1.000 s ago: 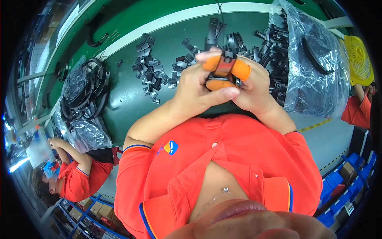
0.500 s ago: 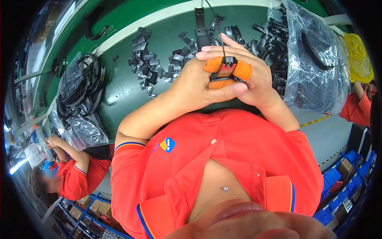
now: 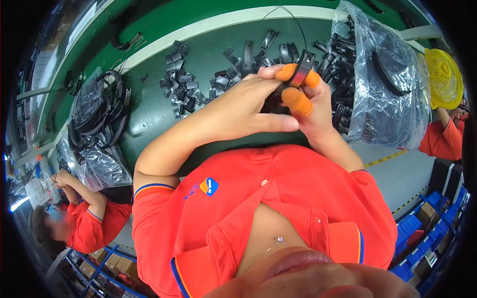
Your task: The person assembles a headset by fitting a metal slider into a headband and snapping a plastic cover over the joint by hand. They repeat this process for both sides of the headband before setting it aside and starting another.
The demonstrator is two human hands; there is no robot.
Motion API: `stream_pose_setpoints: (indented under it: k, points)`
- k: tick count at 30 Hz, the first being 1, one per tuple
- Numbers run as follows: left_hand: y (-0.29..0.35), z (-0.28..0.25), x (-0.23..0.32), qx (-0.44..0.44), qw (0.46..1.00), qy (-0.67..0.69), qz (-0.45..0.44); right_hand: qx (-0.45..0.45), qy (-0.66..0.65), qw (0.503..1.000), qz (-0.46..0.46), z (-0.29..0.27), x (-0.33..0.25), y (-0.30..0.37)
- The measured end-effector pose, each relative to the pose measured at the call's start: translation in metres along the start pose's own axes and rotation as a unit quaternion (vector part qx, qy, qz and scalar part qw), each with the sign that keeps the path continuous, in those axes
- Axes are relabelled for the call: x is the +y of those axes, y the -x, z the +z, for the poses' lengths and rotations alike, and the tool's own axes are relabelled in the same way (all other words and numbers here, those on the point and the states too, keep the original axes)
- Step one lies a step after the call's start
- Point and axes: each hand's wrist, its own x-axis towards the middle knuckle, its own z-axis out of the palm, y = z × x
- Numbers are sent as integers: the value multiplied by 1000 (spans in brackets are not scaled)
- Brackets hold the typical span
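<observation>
Both hands meet in front of my chest around a curved black headphone headband [image 3: 305, 63], and a thin black wire arcs up from it. My left hand [image 3: 251, 99] is closed about its lower part, thumb stretched across toward the other palm. My right hand [image 3: 319, 109] pinches the band from the other side. Orange finger cots [image 3: 299, 102] cover several fingertips. Much of the band's lower end is hidden by the fingers. Beyond the hands, small black plastic pieces [image 3: 186, 82] lie scattered over the green worktable [image 3: 149, 119].
At the right stands a clear plastic bag [image 3: 392, 109] beside heaped black parts [image 3: 340, 111]. Black headbands [image 3: 102, 107] lie on plastic at the left. A yellow fan [image 3: 442, 79] is at far right. Co-workers in red sit at the left [image 3: 99, 226] and right [image 3: 444, 136].
The headband has turned in my hands: its long part no longer points away over the table but tilts up to the right. My right fingers have shifted their hold, and the wire now arcs farther right.
</observation>
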Motion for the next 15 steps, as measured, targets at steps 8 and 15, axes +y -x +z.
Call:
stream_pose_setpoints:
  k: [8, 15]
  points:
    - [6, -10, 1, -38, 996, 75, -19, -60, -105, 993, 9, -13, 13, -8]
    - [7, -16, -18, -116, 981, 141, -63, -136, -123, 983, -16, -10, 17, -13]
